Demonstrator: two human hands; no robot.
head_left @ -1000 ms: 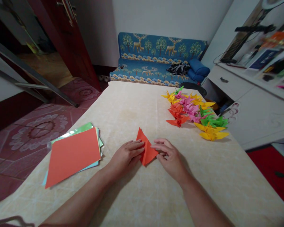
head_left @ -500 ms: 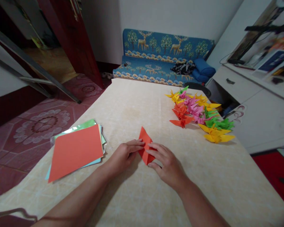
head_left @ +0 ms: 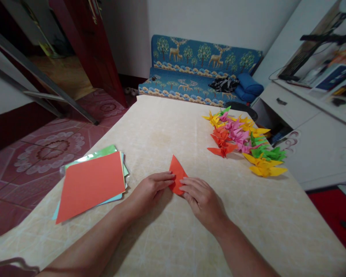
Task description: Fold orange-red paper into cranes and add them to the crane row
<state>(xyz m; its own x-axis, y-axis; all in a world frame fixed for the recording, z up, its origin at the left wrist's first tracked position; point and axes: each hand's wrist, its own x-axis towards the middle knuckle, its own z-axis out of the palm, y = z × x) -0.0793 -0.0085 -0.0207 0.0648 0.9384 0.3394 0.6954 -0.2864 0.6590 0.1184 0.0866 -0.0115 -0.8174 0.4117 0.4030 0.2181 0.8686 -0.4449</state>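
Observation:
A small folded piece of red paper lies on the cream tablecloth, its pointed end facing away from me. The fingers of my left hand are together and press on its left edge. My right hand grips the right and lower edge, with the thumb tucked at the near end. Left of my hands rests a stack of square sheets with a red sheet on top and green and blue ones beneath.
Several folded paper cranes in red, pink, green and yellow stand at the table's right side. Beyond the table is a blue patterned sofa. A white cabinet stands on the right, a metal ladder on the left.
The near point of the red paper no longer shows and the piece looks shorter. My right thumb has moved in against its near end, closer to the fingers.

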